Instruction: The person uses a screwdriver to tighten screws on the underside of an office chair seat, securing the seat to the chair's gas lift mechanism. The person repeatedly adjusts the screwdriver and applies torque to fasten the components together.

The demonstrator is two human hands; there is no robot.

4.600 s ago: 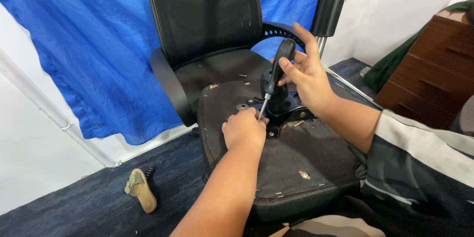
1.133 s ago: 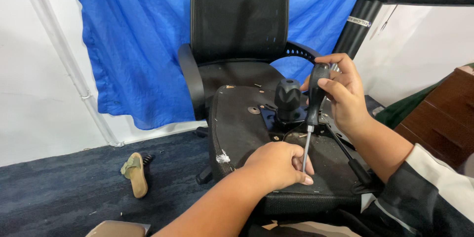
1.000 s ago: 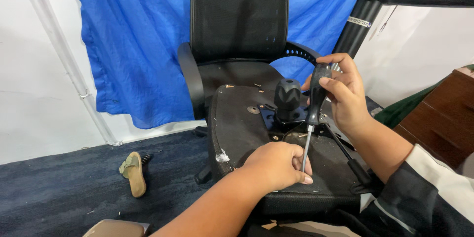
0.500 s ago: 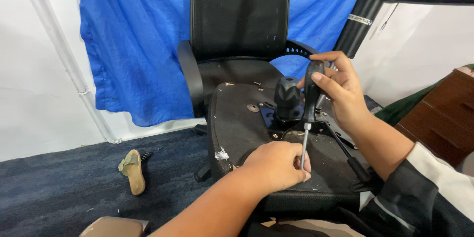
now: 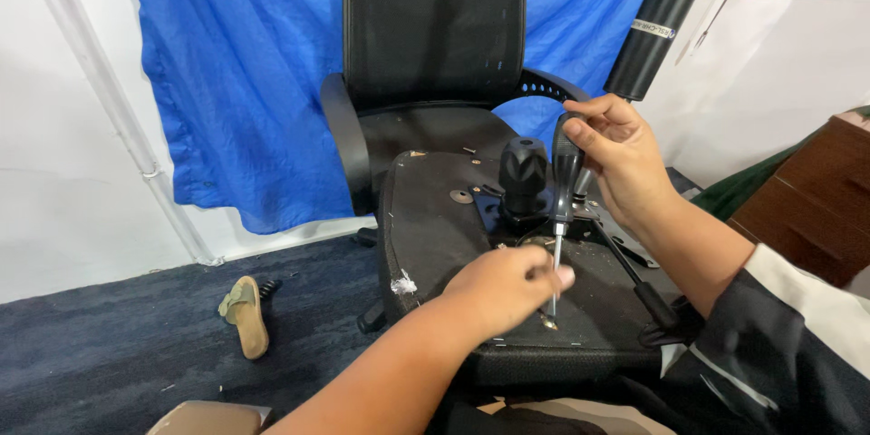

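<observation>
An upturned black seat pan point(image 5: 426, 227) lies in front of me, its metal mechanism and round black knob point(image 5: 525, 174) facing up. My right hand point(image 5: 616, 159) grips the black handle of a screwdriver point(image 5: 564, 186) held upright. Its steel shaft runs down to a screw point(image 5: 549, 322) near the pan's front edge. My left hand point(image 5: 503, 285) pinches the shaft low down, fingertips steadying it just above the screw.
A black office chair point(image 5: 435, 45) stands behind the pan against a blue tarp point(image 5: 236, 82). A black gas cylinder point(image 5: 648, 41) hangs upper right. A brown wooden cabinet point(image 5: 816, 208) is at the right. A sandal point(image 5: 245, 317) lies on the dark carpet at left.
Since 4.6 s ago the screwdriver has shifted from beside the mechanism to the pan's front edge. In the last half second my left fingers slid up the shaft, uncovering the screw.
</observation>
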